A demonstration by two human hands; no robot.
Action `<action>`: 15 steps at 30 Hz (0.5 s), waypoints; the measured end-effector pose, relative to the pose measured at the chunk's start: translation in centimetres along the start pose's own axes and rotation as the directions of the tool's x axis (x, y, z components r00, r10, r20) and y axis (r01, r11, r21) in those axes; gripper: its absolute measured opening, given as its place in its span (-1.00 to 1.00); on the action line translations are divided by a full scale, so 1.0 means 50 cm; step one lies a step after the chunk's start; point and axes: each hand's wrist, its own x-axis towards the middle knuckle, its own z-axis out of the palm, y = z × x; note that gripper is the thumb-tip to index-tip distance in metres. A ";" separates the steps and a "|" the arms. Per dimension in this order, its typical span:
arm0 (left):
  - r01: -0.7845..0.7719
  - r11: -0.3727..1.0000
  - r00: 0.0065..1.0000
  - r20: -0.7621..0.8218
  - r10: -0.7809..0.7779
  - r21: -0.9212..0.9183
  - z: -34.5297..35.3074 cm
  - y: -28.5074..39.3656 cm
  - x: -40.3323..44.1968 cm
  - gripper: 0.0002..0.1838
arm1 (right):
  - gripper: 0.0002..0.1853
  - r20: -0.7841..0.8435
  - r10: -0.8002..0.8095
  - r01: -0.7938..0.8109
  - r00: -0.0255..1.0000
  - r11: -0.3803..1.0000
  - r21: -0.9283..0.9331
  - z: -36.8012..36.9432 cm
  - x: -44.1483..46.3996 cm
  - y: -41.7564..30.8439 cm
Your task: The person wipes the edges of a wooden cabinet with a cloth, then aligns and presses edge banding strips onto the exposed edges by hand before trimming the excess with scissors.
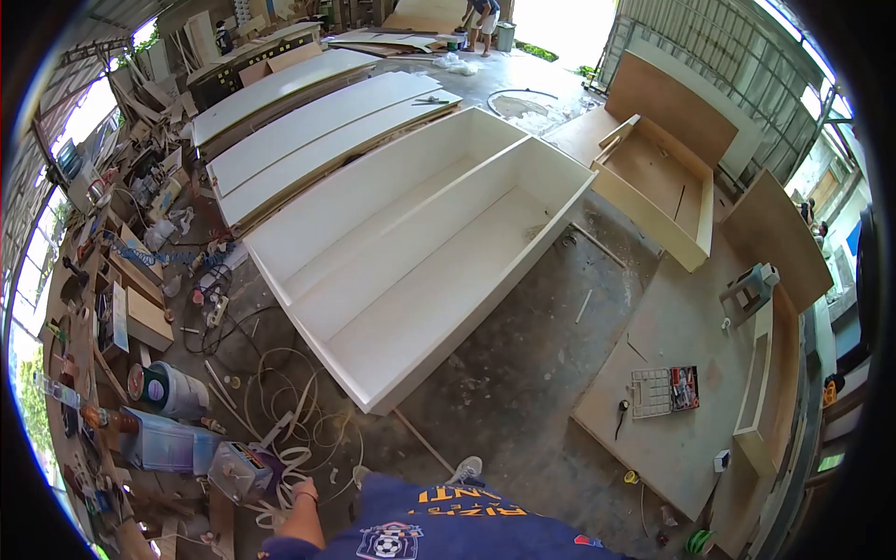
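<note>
My left hand hangs low beside my body, with a dark band at the wrist. Around it lie loops of pale edging strip and a clear plastic container. Its fingers are too small and foreshortened to show whether it holds anything. My right hand is out of view. In front of my feet, a large white cabinet carcass lies on its back, open side up, with one long divider inside.
White panels are stacked behind the carcass. Paint cans, cords and scraps clutter the left. On the right, a board carries an open tool case and a jerrycan. A wooden drawer-like frame stands beyond. Another person is far back.
</note>
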 end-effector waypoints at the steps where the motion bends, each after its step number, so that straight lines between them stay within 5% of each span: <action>1: 0.014 0.999 0.999 0.030 -0.013 -0.034 0.004 0.032 -0.024 -0.52 | -0.73 -0.007 -0.009 0.009 1.000 0.999 0.040 -0.034 0.022 0.002; 4: -0.177 0.977 0.970 0.191 0.153 0.116 0.068 0.184 -0.211 -0.52 | -0.73 -0.025 -0.010 0.014 1.000 0.991 0.136 -0.109 0.065 0.017; 5: -0.605 0.639 0.795 0.321 0.514 0.475 0.148 0.217 -0.163 -0.55 | -0.74 -0.031 -0.008 0.013 0.999 0.986 0.168 -0.126 0.076 0.021; 6: -0.771 0.025 0.489 0.567 0.663 0.636 0.216 0.250 -0.109 -0.58 | -0.74 -0.032 -0.004 0.010 0.999 0.981 0.193 -0.138 0.087 0.020; 7: -0.594 0.765 0.776 0.425 0.466 0.247 0.263 0.311 -0.193 -0.63 | -0.74 -0.035 -0.002 0.009 0.999 0.977 0.215 -0.147 0.100 0.018; 8: -0.583 0.800 0.753 0.461 0.469 0.139 0.263 0.392 -0.368 -0.58 | -0.74 -0.034 0.002 0.006 0.999 0.972 0.234 -0.157 0.112 0.012; 10: -0.783 0.621 0.499 0.555 0.665 -0.040 0.351 0.483 -0.466 -0.56 | -0.74 -0.037 0.012 -0.002 0.999 0.966 0.260 -0.176 0.142 -0.004; 15: -0.900 0.436 0.314 0.689 0.653 -0.003 0.553 0.654 -0.576 -0.46 | -0.74 -0.056 0.001 0.014 0.998 0.965 0.262 -0.245 0.254 -0.065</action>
